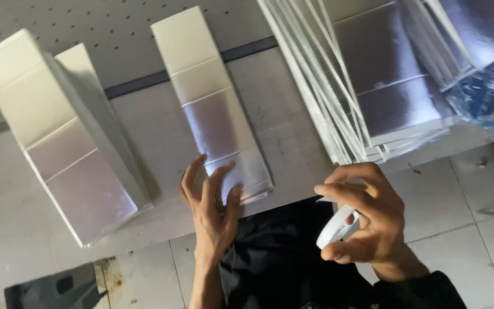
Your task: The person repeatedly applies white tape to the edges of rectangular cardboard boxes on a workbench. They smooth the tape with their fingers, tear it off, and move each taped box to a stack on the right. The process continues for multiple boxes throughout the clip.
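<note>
I see a silvery, mirror-like flat box (218,109) with pale cream bands at its far end. The assembled box (64,137) is the same silver with a cream-white top. The stack of flat sheets (373,80) gleams silver-violet with white edges. The tape roll (336,226) is white. The table (144,143) is light grey, its back panel (87,23) dotted with small holes. A crumpled wrapper (481,94) is blue.

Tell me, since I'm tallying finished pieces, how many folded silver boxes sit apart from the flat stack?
2. One large silver box stands at the left of the table; a slimmer silver box lies mid-table under the left hand. The flat stack may hide others.
</note>
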